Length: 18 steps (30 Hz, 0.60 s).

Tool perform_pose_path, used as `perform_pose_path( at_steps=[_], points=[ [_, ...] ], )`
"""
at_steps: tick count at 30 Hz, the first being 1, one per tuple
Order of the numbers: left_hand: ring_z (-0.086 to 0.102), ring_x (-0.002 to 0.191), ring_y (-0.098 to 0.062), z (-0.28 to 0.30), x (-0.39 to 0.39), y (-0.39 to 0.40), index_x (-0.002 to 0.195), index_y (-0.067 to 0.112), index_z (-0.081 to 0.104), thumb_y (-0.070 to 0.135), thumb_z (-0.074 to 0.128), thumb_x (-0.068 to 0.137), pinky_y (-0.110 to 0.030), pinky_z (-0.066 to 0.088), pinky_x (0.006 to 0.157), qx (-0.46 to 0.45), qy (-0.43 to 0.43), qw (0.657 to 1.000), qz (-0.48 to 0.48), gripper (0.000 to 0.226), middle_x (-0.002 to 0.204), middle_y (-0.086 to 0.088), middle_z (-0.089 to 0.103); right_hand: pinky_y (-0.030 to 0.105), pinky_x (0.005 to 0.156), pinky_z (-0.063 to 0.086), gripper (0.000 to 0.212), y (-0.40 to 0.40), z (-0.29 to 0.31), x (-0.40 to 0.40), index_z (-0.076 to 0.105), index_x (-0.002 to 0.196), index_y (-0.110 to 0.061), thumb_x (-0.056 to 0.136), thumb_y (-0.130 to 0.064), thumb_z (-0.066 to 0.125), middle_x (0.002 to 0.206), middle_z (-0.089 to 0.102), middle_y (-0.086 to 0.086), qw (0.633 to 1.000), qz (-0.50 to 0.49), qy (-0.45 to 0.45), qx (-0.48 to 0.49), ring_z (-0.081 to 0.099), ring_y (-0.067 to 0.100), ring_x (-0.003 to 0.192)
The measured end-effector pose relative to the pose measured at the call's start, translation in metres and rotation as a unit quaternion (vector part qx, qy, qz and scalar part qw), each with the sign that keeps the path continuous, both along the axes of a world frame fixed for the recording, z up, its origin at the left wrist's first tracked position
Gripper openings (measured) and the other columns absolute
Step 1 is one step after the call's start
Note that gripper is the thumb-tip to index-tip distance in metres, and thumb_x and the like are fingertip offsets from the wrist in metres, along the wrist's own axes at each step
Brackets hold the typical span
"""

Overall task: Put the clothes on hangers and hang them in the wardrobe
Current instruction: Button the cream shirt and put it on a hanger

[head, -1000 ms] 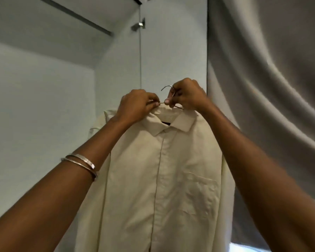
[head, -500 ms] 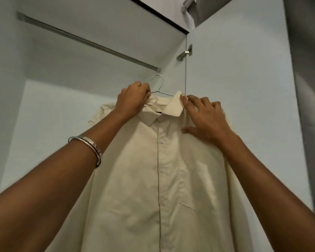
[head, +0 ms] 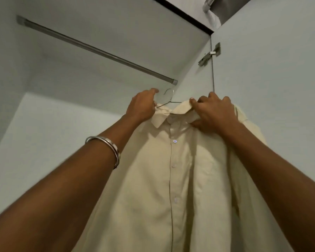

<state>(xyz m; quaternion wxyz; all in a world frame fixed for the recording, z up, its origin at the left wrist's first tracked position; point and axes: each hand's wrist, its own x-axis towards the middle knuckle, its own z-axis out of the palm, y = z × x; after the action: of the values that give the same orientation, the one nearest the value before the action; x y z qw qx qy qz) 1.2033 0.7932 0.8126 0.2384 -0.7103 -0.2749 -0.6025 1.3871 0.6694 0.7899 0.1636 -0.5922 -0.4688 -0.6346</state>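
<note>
A cream button-up shirt (head: 171,179) hangs on a thin wire hanger (head: 169,99), held up inside the white wardrobe. My left hand (head: 142,108) grips the hanger and the shirt's left shoulder by the collar. My right hand (head: 215,113) pinches the right side of the collar and presses on the shirt's shoulder. The hanger's hook sticks up between my hands, just below and in front of the near end of the metal wardrobe rail (head: 98,51). The hook is not touching the rail. The rest of the hanger is hidden inside the shirt.
The rail runs from upper left to its end cap (head: 174,82) against the wardrobe's side wall. An open wardrobe door (head: 271,79) with a metal hinge (head: 209,55) stands at the right. A silver bangle (head: 105,148) is on my left wrist.
The view has swung up from the curtain into the wardrobe, showing the rail. The shirt has risen toward the rail. My right hand shifted from the hook to the collar.
</note>
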Motion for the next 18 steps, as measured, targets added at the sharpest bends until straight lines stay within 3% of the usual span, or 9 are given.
perform_pose_path(
  at_steps=[7, 11, 18],
  points=[
    [0.047, 0.123, -0.029, 0.037, -0.021, 0.113, 0.135, 0.013, 0.046, 0.018, 0.056, 0.092, -0.038, 0.041, 0.096, -0.010, 0.081, 0.990, 0.118, 0.045, 0.136, -0.011, 0.047, 0.050, 0.087, 0.040, 0.046, 0.106, 0.087, 0.004, 0.055, 0.119, -0.011, 0.086, -0.042, 0.065, 0.117, 0.059, 0.010, 0.994, -0.036, 0.051, 0.086, 0.046, 0.034, 0.117],
    [0.047, 0.125, -0.028, 0.071, -0.034, 0.170, 0.138, 0.014, 0.043, 0.018, 0.056, 0.093, -0.037, 0.041, 0.098, 0.010, 0.074, 0.989, 0.128, 0.048, 0.141, -0.010, 0.045, 0.058, 0.095, 0.036, 0.042, 0.160, 0.145, 0.006, 0.056, 0.120, -0.012, 0.088, -0.038, 0.066, 0.120, 0.058, 0.013, 0.991, -0.073, 0.072, 0.088, 0.044, 0.036, 0.119],
    [0.047, 0.123, -0.028, 0.102, -0.040, 0.242, 0.138, 0.016, 0.043, 0.020, 0.055, 0.092, -0.040, 0.042, 0.097, 0.009, 0.106, 0.988, 0.113, 0.048, 0.141, -0.008, 0.042, 0.060, 0.100, 0.030, 0.037, 0.230, 0.218, 0.004, 0.057, 0.120, -0.016, 0.087, -0.032, 0.067, 0.122, 0.058, 0.010, 0.986, -0.111, 0.073, 0.099, 0.042, 0.034, 0.121]
  ],
)
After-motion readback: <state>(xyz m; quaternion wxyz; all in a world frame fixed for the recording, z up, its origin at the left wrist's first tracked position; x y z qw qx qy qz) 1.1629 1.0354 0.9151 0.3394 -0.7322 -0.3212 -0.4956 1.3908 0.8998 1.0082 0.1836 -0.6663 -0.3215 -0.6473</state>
